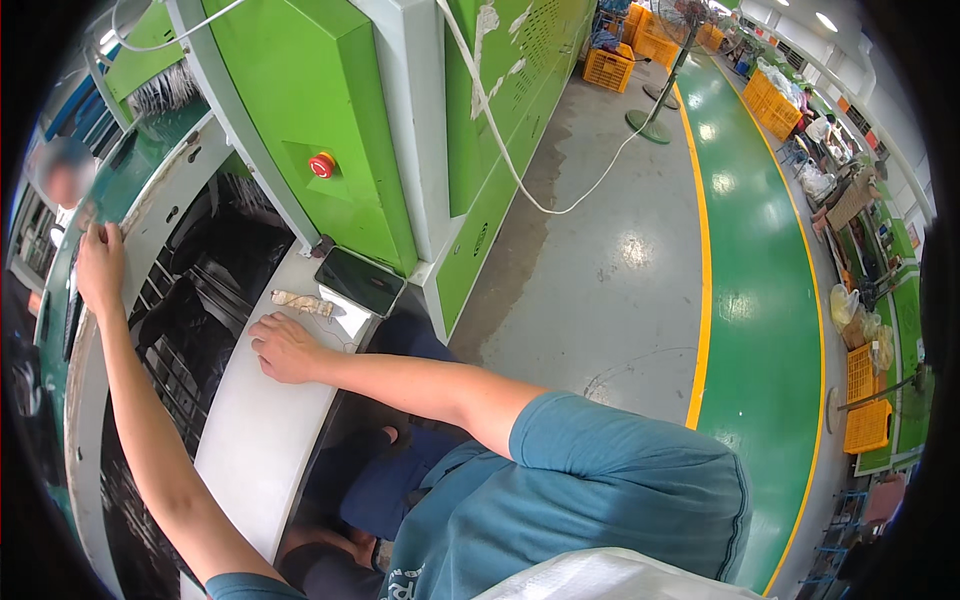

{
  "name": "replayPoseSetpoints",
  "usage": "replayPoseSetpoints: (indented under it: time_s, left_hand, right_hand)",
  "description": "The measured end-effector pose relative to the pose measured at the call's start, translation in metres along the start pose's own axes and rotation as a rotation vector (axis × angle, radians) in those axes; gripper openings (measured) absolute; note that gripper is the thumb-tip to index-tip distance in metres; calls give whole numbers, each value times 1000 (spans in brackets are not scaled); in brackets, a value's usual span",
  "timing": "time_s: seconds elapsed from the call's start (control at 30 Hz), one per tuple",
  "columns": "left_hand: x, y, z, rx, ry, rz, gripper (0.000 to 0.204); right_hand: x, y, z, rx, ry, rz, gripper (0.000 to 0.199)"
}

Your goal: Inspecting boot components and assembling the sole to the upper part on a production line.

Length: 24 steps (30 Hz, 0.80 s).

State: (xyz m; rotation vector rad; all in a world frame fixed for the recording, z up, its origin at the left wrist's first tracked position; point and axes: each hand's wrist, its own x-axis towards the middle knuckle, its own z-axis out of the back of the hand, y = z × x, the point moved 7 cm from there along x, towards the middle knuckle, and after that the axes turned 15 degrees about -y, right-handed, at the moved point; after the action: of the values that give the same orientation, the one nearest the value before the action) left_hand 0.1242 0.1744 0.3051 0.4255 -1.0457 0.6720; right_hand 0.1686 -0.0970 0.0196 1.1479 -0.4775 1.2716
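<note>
My left hand (100, 268) is stretched out to the far left, at the inner edge of a green belt (150, 165). Its fingers are curled closed; whatever may be in them is hidden. A dark strip (72, 325) lies on the belt just beside that wrist. Palm down on a white ledge (255, 440), my right hand (287, 348) has loosely bent fingers spread on the surface, with nothing seen in them. Just beyond it lies a small beige wrapped roll (302, 302), and a thin loose thread trails nearby. A dark-screened phone (360, 282) leans at the ledge's far end.
Black pieces (220, 255) fill the barred gap between ledge and belt. A green machine with a red button (321, 165) rises ahead. Another person (62, 180) is across the belt. A white cable (520, 185) hangs over the floor toward a standing fan (650, 125); yellow crates (608, 68) stand beyond.
</note>
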Motion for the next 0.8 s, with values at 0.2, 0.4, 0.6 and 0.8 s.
replayPoseSetpoints:
  time_s: [0.2, 0.4, 0.6, 0.8]
  left_hand:
    - [-1, -8, 3, 11, -9, -1, 43]
    - [-4, -15, 7, 7, -13, 1, 41]
    - [-4, -9, 8, 27, 3, 29, 40]
    - [-26, -35, 49, -74, 2, 58, 30]
  right_hand:
    - [0, -5, -3, -29, 77, -34, 18]
    - [-1, -6, -3, -37, 78, -14, 17]
    - [-1, -2, -5, -25, 93, -6, 17]
    - [2, 4, -6, 4, 96, 1, 15]
